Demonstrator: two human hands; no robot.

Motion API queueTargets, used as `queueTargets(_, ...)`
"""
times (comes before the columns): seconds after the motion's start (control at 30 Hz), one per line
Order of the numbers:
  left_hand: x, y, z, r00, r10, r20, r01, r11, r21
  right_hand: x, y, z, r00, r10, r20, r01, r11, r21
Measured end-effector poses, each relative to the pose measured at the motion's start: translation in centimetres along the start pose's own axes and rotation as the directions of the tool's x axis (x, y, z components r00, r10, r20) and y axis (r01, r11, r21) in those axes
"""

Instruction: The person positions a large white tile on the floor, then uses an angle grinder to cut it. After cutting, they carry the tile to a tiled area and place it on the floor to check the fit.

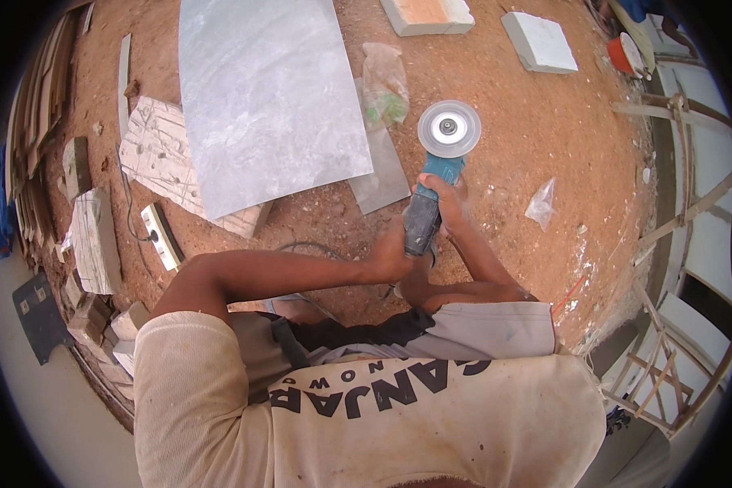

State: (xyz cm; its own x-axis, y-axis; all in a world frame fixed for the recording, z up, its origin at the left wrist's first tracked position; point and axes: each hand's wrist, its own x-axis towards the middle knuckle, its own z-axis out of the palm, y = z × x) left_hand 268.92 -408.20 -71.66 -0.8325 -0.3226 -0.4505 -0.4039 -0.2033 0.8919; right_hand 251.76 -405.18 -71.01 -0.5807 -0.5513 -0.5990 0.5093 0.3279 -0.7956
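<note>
Nearest is the stained beige shirt (431, 423), with the grey shorts (496, 325) beyond it. The left arm crosses the lap, and the left hand (389, 250) closes round the dark rear body of an angle grinder (424, 218); some of its fingers are hidden. The right hand (450, 201) is clenched farther forward, just behind the teal head, thumb across the top. Such a spread probably steadies the tool at both ends and keeps the fingers clear of the pale disc (448, 127), which points away from the body (whether it is spinning, I cannot tell).

The grinder is held in front of the knees, right of a large grey marbled tile (272, 98) and apart from it. That tile lies over a rough, pitted slab (156, 146), which seems to serve as a prop, lifting it off the reddish dirt (496, 106). A smaller grey piece (384, 177) lies partly beneath the tile's right edge. A white power strip (162, 237) sits on the left with a plug in it, presumably placed within reach of the cable.

Farther off, a crumpled plastic bag (384, 77) rests beside the tile, two pale blocks (539, 42) lie beyond, and an orange bucket (624, 55) stands near the far right rim.
</note>
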Motion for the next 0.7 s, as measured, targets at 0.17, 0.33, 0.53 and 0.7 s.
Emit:
queueTargets(0.17, 0.1, 2.1, -4.2, 0.967, 0.048, 0.248, -0.135, 0.928, 0.347, 0.0, 0.3, -1.3, 1.0, -0.018, 0.015, 0.02, 0.994, -0.107)
queueTargets(0.33, 1.4, 0.7, -15.3, 0.901, 0.354, 0.252, -0.405, 0.474, 0.782, -1.6, 1.5, -1.7, 0.982, -0.186, -0.002, 0.163, 0.864, -0.477)
queueTargets(0.53, 1.4, -1.5, -20.7, 0.985, 0.15, 0.085, -0.104, 0.123, 0.987, -1.8, 2.9, -1.7, 0.987, -0.126, 0.096, 0.158, 0.818, -0.553)
queueTargets(0.7, 1.6, -2.7, -21.8, 0.973, 0.216, 0.078, -0.116, 0.166, 0.979, -1.9, 2.0, -1.2, 0.994, -0.089, 0.07, 0.113, 0.747, -0.655)
